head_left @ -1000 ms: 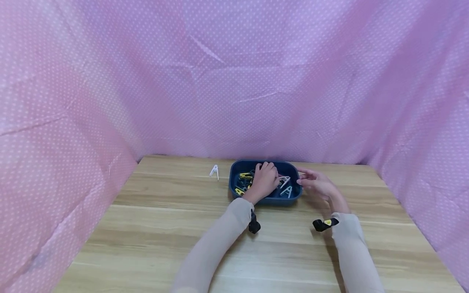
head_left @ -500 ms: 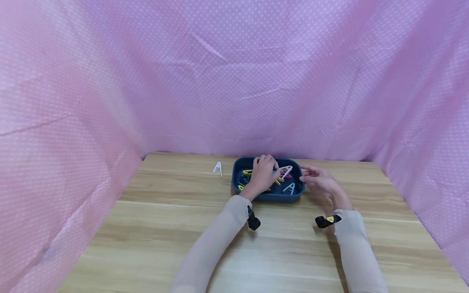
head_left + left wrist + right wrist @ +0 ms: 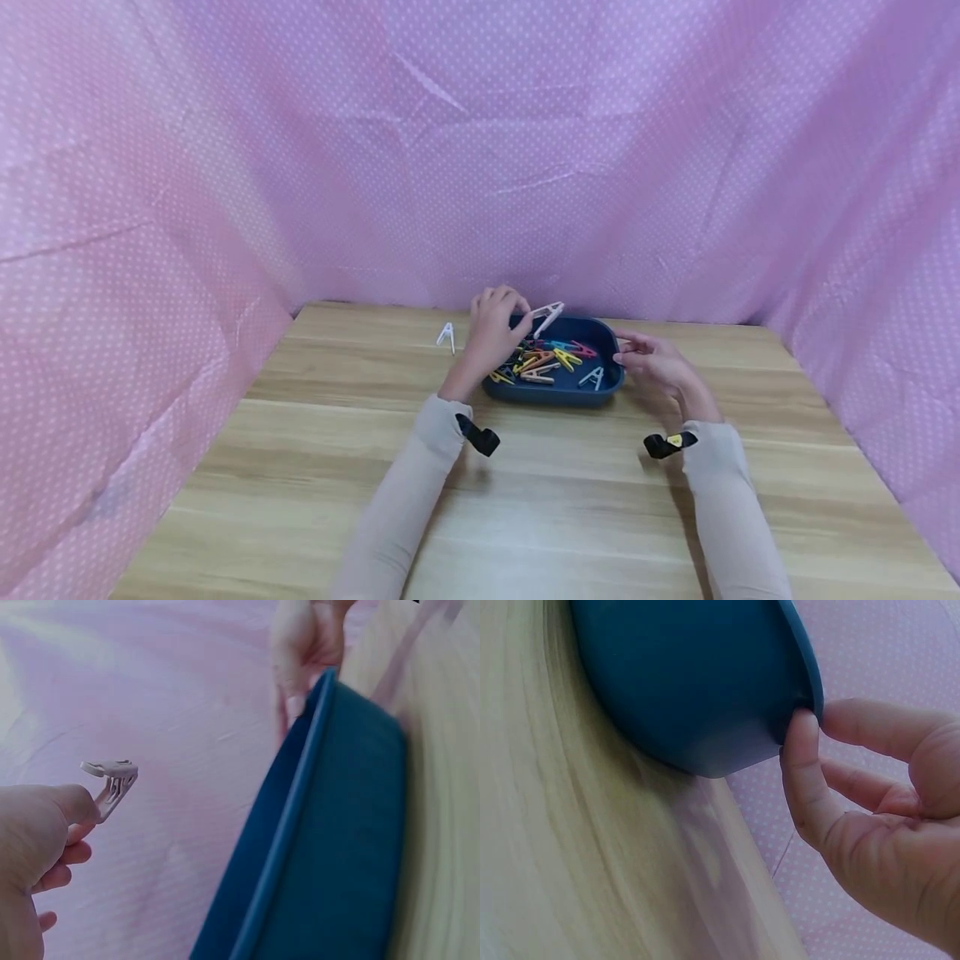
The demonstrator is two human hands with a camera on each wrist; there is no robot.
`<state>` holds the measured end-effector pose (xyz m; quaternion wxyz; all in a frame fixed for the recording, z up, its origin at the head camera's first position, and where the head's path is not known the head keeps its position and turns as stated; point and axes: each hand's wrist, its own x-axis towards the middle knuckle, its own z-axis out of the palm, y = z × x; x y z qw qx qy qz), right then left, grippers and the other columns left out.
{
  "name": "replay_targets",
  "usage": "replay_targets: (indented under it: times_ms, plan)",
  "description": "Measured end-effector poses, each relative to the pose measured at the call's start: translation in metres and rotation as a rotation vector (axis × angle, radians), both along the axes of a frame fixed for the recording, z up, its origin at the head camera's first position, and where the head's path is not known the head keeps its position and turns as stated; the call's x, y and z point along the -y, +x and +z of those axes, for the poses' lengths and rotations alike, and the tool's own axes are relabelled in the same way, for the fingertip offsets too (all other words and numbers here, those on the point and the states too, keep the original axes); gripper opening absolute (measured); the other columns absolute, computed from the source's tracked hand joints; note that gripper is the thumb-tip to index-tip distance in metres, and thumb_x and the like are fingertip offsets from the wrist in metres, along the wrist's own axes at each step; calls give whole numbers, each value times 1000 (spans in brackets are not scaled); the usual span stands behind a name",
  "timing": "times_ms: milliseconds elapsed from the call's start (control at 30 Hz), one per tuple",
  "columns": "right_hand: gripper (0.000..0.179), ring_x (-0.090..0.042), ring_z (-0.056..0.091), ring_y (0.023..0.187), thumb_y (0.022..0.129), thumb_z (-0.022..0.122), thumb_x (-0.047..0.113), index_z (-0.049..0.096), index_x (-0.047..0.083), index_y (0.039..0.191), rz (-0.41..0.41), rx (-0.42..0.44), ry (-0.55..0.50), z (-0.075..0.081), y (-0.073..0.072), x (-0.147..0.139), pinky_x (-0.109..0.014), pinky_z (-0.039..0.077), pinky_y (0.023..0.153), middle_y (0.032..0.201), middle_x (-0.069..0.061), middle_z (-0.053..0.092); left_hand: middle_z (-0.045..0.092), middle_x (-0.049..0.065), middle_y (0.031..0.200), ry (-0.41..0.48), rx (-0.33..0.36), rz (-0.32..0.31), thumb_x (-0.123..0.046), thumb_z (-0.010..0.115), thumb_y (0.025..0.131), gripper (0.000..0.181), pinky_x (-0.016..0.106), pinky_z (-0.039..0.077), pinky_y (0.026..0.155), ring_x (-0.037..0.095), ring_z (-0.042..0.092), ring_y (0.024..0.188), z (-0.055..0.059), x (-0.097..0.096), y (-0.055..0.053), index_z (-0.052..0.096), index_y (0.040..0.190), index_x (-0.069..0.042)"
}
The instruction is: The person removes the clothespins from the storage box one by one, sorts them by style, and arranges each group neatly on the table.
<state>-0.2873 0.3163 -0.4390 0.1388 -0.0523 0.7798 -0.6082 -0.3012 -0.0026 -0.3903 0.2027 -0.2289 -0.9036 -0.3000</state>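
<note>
My left hand (image 3: pixel 497 325) is raised above the left part of a dark blue plastic tub (image 3: pixel 558 397), pinching a pale pinkish-white clothespin (image 3: pixel 550 315) between thumb and fingers. In the left wrist view the clothespin (image 3: pixel 114 787) sticks out past the thumb, apart from the tub. At the tub's right end, my right hand (image 3: pixel 660 367) holds the rim; in the right wrist view its thumb (image 3: pixel 801 742) lies on the outer wall and a finger reaches the rim's other side. Several clothespins lie in the tub, among them yellow (image 3: pixel 566 359), pink (image 3: pixel 582 349) and pale blue (image 3: pixel 592 378) ones.
A single white clothespin (image 3: pixel 447 335) lies on the wooden table (image 3: pixel 570 508), left of the tub. Pink dotted cloth (image 3: pixel 480 167) hangs behind the table and along both sides. Each wrist wears a black camera strap (image 3: pixel 480 435).
My left hand has come up out of the tub and moved left, bringing a pale clothespin with it. More of the clothespins inside now show. The right hand stays at the rim.
</note>
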Motion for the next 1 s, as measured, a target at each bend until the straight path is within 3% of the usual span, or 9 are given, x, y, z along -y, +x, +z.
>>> replay_targets:
  times_ms: [167,300,500,700,867,1000]
  plan:
    - [63,-1,58,83,99,61,5,32,-6,155,8,-11,27,4,-3,-3,-20,49,71,104,4,58,66,7,115,66,-49,42,-22,68,96,9,51,35,106,28,52,114,10,21,1,68,97,-12]
    - [65,-2,57,83,99,64,9,33,-2,156,3,-2,46,6,-3,-4,-21,48,70,106,1,56,66,11,119,126,-42,103,-20,70,94,10,52,35,106,32,52,117,9,42,0,69,97,-10]
    - [67,-3,57,86,97,66,8,35,0,156,-3,13,39,1,1,-2,-22,51,74,104,3,57,64,13,120,197,9,177,-18,70,94,11,53,29,109,34,49,116,-5,78,-7,68,98,-7]
    - [63,-3,56,83,99,63,6,35,-1,155,-9,4,2,-3,2,1,-21,49,71,101,7,57,64,15,118,252,1,269,-15,70,94,12,55,27,109,34,47,113,-20,114,-15,68,99,-5]
    - [64,-3,57,82,99,64,6,34,-3,155,0,-4,-6,-2,0,-1,-21,49,69,101,9,59,63,16,115,293,23,310,-14,70,93,12,57,24,111,36,45,116,-37,132,-18,68,98,-3]
    - [66,-2,57,82,98,64,4,33,-6,155,3,-9,-18,-3,0,-1,-22,50,70,98,9,58,62,17,114,263,47,346,-15,69,92,14,57,24,110,38,45,116,-50,142,-19,69,98,-2]
